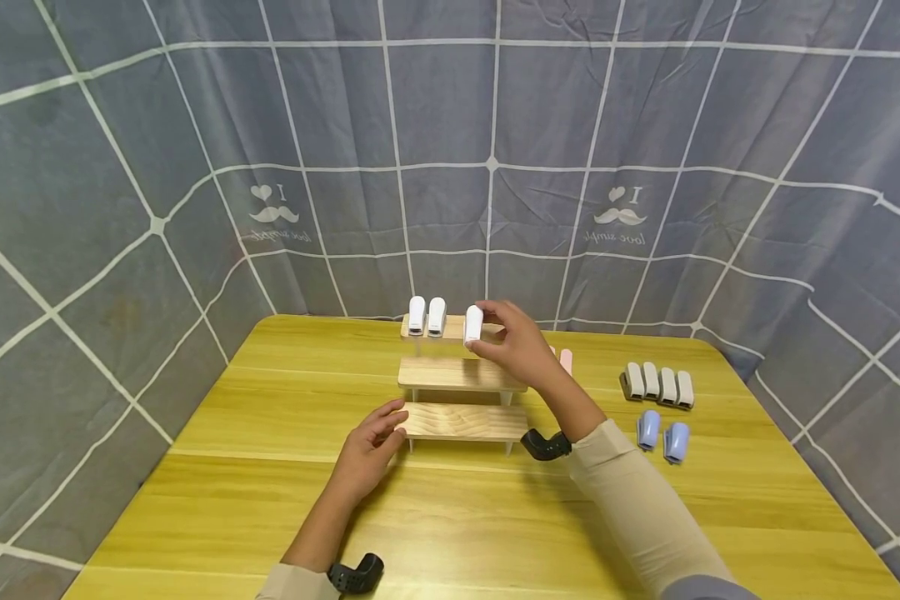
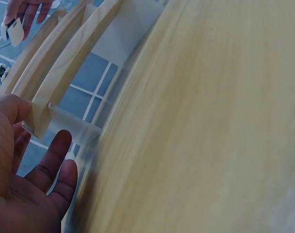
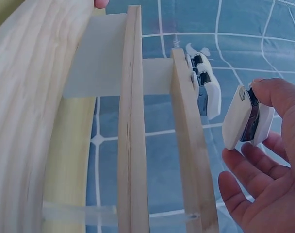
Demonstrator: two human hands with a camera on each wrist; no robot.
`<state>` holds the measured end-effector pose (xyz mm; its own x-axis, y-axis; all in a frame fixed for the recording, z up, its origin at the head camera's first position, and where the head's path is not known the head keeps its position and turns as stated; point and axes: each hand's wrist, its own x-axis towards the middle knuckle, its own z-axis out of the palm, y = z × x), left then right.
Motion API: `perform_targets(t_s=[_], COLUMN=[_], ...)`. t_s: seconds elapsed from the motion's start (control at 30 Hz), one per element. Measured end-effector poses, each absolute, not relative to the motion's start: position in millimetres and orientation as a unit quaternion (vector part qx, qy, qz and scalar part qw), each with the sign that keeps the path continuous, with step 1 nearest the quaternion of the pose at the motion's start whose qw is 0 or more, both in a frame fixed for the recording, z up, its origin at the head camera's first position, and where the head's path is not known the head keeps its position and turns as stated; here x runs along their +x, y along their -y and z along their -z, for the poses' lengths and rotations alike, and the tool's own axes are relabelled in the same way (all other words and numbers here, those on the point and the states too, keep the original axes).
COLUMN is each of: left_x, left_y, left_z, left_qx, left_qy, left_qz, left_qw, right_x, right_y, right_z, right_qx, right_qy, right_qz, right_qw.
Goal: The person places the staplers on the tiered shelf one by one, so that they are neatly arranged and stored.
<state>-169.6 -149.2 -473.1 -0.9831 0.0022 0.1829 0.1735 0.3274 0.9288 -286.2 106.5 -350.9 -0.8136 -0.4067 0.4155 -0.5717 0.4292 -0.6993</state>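
In the head view my right hand (image 1: pixel 521 346) pinches a white mini stapler (image 1: pixel 473 325) between thumb and fingers, by the top step of a three-tier wooden stand (image 1: pixel 461 421). The right wrist view shows the held stapler (image 3: pixel 247 119) close up, its dark metal inside visible, apart from the wood. Two more white staplers (image 1: pixel 427 317) stand side by side at the top step's left end. My left hand (image 1: pixel 367 450) is at the left end of the lowest step; in the left wrist view its fingers (image 2: pixel 53 155) are loosely bent and spread, one against the plank's end.
Several whitish staplers (image 1: pixel 667 386) stand in a row on the right of the wooden table (image 1: pixel 255 492), with two lavender ones (image 1: pixel 675 442) in front. Pink pieces (image 1: pixel 566 360) show partly behind my right wrist. A grey gridded curtain (image 1: pixel 450 208) hangs behind the table.
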Motion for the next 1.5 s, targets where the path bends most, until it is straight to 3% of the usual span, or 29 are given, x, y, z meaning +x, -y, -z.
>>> perform_targets(t_s=[0.6,1.5], left_x=[-170,-170], left_y=[150,151], left_z=[473,475], left_qx=[-0.055,-0.058], left_qy=[0.809,0.808], left_qz=[0.581,0.582], left_qw=[0.073,0.074], right_x=[-311,-319], right_y=[-87,-76], right_z=[349,353], right_qx=[0.281,0.273], right_qy=[0.854,0.869], right_qz=[-0.433,-0.411], right_qw=[0.06,0.032])
